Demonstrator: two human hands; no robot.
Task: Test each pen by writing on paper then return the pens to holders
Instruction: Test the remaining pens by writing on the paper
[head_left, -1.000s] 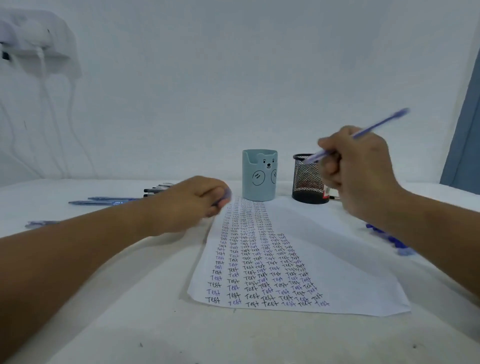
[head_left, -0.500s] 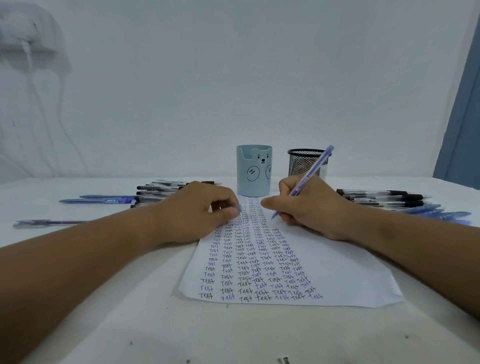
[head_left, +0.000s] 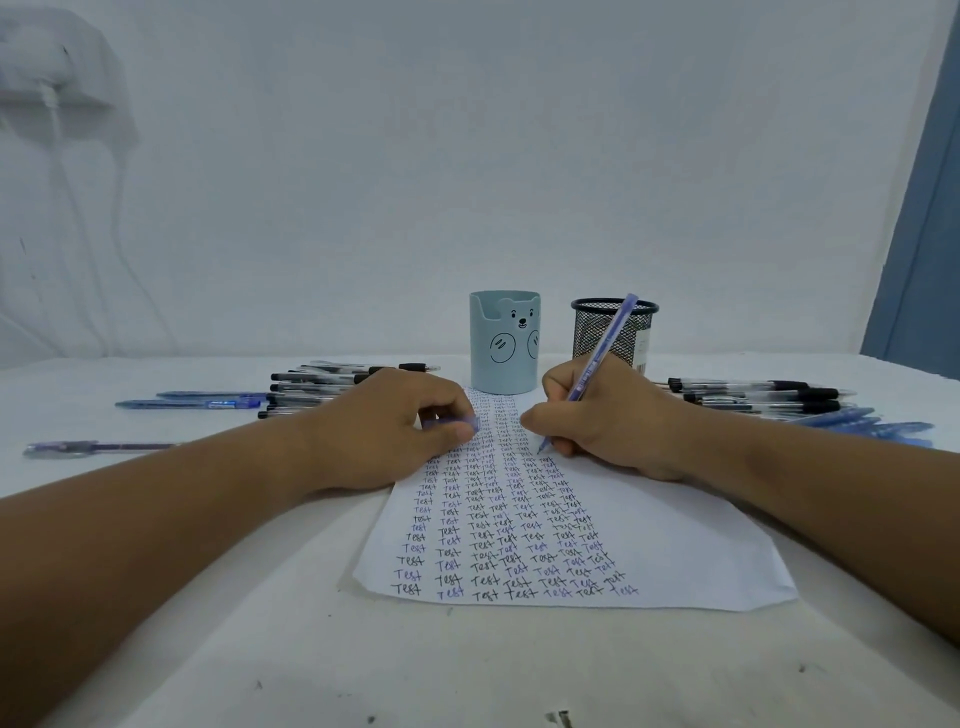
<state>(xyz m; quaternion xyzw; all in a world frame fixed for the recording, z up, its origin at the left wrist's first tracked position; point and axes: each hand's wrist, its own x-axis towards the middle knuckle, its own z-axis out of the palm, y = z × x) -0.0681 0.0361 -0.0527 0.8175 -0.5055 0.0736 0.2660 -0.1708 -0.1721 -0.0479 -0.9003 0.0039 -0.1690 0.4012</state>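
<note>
While columns of "Test" fill the paper (head_left: 649, 545) on the tabletop (head_left: 260, 649), the right hand (head_left: 602, 421) pinches a blue pen (head_left: 602, 348), its tip lower down the page than before; the left hand (head_left: 395, 431) still pinches a blue cap (head_left: 452, 422).

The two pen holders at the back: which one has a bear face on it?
The light blue holder, on the left, has the bear face. The black mesh holder beside it is plain, partly behind the blue pen in the right hand.
</note>
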